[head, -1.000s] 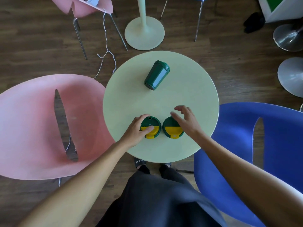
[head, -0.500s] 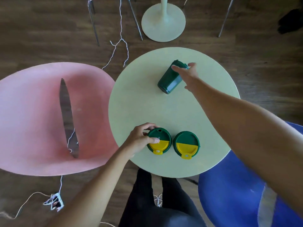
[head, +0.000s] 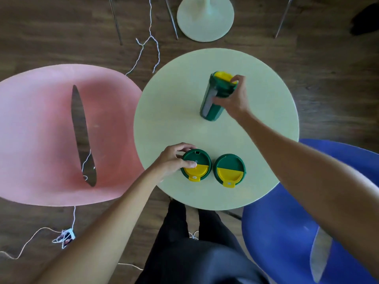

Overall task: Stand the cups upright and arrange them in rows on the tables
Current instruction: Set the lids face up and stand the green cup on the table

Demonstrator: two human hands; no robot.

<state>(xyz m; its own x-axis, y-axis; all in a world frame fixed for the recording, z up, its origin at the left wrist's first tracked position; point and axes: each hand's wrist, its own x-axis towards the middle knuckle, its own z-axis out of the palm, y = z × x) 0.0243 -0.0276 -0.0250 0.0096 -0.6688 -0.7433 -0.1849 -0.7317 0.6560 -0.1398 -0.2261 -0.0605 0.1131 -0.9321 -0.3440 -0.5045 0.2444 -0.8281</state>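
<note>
Two cups (head: pixel 195 165) (head: pixel 229 169) stand side by side at the table's (head: pixel 168 115) near edge; a third cup (head: pixel 213 99) lies behind them.

- Dark brown wooden plank floor (head: pixel 51 33) fills the frame.
- Round pale green table (head: pixel 170 111) at centre.
- Pink moulded plastic chair (head: pixel 41 130) at left.
- Blue moulded plastic chair (head: pixel 287 232) at lower right.
- Pale round pedestal base (head: pixel 205 19) at top.
- White cord (head: pixel 143 46) trails across the floor.

We see both arms extended forward, bare. Left hand (head: pixel 171 160) low and near, fingers curled in a grip, thumb on top. Right hand (head: pixel 230 100) reaches farther, seemingly clenched.
</note>
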